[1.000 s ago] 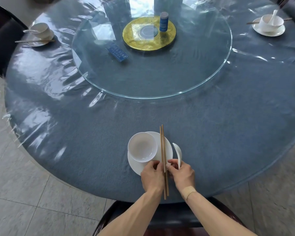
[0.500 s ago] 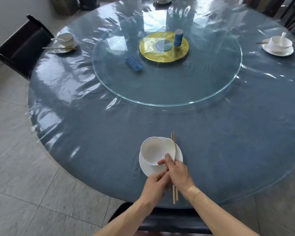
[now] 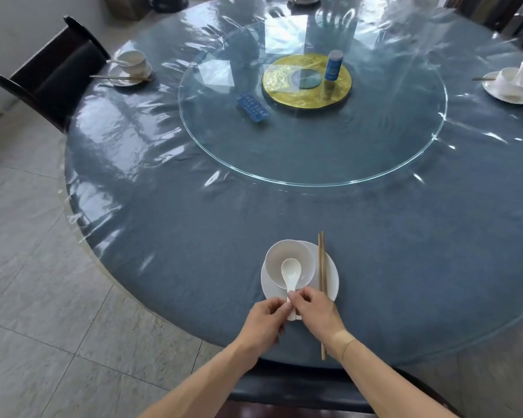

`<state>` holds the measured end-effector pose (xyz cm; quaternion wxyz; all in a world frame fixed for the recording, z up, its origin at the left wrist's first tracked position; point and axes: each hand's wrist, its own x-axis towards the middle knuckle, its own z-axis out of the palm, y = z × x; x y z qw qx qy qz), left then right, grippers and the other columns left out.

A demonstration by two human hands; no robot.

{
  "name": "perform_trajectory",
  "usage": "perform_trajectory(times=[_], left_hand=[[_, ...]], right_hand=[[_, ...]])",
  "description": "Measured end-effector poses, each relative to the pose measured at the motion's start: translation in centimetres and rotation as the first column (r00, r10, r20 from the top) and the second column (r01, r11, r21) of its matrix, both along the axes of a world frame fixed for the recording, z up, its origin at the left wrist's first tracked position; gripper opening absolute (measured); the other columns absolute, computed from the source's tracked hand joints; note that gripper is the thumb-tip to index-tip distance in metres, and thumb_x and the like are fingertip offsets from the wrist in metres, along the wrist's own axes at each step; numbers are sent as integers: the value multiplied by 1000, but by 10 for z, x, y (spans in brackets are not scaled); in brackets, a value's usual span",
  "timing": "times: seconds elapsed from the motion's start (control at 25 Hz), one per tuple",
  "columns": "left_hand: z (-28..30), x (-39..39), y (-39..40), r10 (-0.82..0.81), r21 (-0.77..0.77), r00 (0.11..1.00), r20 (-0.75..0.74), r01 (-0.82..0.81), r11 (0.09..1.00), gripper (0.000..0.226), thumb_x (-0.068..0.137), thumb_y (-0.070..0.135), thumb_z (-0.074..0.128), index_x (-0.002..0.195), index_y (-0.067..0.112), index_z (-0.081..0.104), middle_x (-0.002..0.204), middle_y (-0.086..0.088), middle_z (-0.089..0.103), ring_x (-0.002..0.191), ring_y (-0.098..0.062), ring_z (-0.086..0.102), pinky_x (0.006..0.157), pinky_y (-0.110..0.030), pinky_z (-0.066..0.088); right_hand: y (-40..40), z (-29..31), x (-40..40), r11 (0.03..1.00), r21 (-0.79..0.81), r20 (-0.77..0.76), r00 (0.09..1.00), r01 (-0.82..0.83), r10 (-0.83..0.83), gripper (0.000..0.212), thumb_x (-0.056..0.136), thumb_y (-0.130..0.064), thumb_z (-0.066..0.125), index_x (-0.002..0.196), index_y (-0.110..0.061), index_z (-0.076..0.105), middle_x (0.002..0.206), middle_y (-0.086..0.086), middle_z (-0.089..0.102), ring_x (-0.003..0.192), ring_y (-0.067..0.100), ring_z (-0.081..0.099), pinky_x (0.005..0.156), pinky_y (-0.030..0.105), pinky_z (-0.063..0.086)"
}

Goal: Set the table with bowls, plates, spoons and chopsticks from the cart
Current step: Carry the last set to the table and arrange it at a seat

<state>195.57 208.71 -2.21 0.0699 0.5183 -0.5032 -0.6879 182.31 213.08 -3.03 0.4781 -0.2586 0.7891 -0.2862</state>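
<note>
At the near edge of the round table a white bowl (image 3: 296, 257) sits on a white plate (image 3: 331, 276). A white spoon (image 3: 291, 274) lies with its scoop inside the bowl and its handle toward me. My left hand (image 3: 264, 322) and my right hand (image 3: 317, 315) both pinch the spoon's handle over the plate's near rim. A pair of wooden chopsticks (image 3: 321, 267) lies across the plate's right side, passing under my right wrist to the table edge.
The blue table (image 3: 163, 224) carries a glass turntable (image 3: 314, 164) with a gold disc (image 3: 307, 81), a blue bottle (image 3: 333, 66) and a blue box (image 3: 252, 106). Set places lie at far left (image 3: 130, 69) and far right (image 3: 512, 86). A dark chair (image 3: 55, 76) stands left.
The spoon went from the table right of the plate into the bowl, held by my right hand. My left hand let go of the chopsticks and joined on the spoon handle.
</note>
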Motion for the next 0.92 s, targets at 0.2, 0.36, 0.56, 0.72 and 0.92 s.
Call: perform_trajectory(times=[0.2, 0.36, 0.56, 0.72, 0.92], left_hand=[[-12, -3, -7, -1, -15, 996, 89, 2, 1000, 32, 97, 38, 59, 71, 20, 65, 59, 4, 54, 46, -7, 48, 41, -20, 36], [-16, -4, -10, 5, -21, 994, 112, -3, 1000, 32, 97, 38, 59, 75, 16, 64, 63, 5, 58, 42, -5, 45, 38, -15, 34], [-21, -2, -16, -37, -35, 988, 150, 43, 998, 32, 100, 36, 54, 76, 18, 66, 71, 4, 64, 42, -3, 48, 38, -13, 34], [-25, 12, -29, -81, -164, 963, 258, 126, 978, 37, 100, 37, 50, 73, 21, 69, 67, 9, 65, 44, 1, 52, 45, -17, 43], [-38, 31, -66, -55, -331, 864, 501, 250, 910, 20, 94, 35, 57, 92, 18, 67, 87, 1, 74, 72, -18, 64, 76, -37, 56]], right_hand=[[-7, -3, 0, 998, 19, 2, 998, 60, -60, 35, 90, -43, 60, 67, -17, 64, 66, -4, 67, 63, 13, 59, 66, 33, 51], [-6, -5, 1, 997, 30, 10, 998, 69, -70, 35, 90, -43, 60, 70, -15, 67, 64, -4, 68, 59, 13, 58, 62, 32, 50], [0, -4, -8, 997, 26, 15, 997, 76, -77, 31, 90, -40, 61, 72, -17, 70, 64, -4, 69, 58, 13, 57, 63, 34, 52], [11, 0, -34, 998, -28, -188, 980, 58, -62, 27, 90, -39, 61, 71, -21, 68, 63, -7, 67, 64, 15, 61, 65, 33, 51], [25, -13, -80, 995, -15, -439, 893, 103, -99, 15, 92, -31, 61, 100, -23, 70, 89, -3, 70, 83, 20, 61, 69, 30, 45]])
